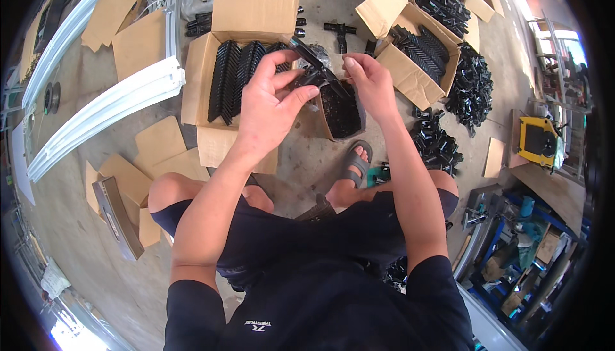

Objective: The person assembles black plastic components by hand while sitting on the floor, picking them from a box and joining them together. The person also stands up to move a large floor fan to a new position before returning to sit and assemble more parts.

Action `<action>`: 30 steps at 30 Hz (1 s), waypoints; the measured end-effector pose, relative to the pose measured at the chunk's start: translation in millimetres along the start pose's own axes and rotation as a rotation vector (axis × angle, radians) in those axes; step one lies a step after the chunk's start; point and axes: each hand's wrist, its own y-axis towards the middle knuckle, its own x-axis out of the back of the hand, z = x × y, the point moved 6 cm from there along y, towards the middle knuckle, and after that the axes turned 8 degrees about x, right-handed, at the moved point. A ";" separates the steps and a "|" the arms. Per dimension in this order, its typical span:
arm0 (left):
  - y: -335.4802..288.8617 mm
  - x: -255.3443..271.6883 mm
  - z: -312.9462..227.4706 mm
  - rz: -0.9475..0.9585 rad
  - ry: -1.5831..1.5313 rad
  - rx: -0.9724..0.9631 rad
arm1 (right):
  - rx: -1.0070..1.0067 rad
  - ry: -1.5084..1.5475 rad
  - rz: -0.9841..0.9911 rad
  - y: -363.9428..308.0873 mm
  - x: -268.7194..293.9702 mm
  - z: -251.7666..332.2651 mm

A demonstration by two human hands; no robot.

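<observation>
My left hand (pixel 270 108) grips a black T-shaped fitting (pixel 312 64) between thumb and fingers, its tube slanting down to the right. Thumb and fingertips of my right hand (pixel 373 85) are pinched together close to the fitting's lower right end. What they hold, if anything, is too small to make out. Beneath both hands is a small open carton (pixel 328 124) of tiny black pieces, partly covered by the fitting. Left of it, an open cardboard box (pixel 200 80) holds neat rows of black fittings; my left hand hides part of these.
A second open box (pixel 419 98) of black fittings stands to the right, with a loose heap of black fittings (pixel 471 88) beside it. Another T-shaped fitting (pixel 340 30) lies on the floor ahead. White curved rails (pixel 106 117) and flattened cardboard (pixel 160 142) are at left.
</observation>
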 end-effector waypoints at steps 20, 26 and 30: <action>-10.7 26.8 -13.6 -0.141 0.539 -0.167 | -0.202 -0.994 0.322 -59.1 -76.3 -253.3; -3.8 20.4 -5.1 -0.156 0.741 -0.327 | 0.045 -0.714 0.148 -36.1 -47.1 -190.4; -9.8 7.5 -9.4 -0.133 0.832 -0.405 | 0.169 -0.536 0.038 -0.9 -5.1 -56.1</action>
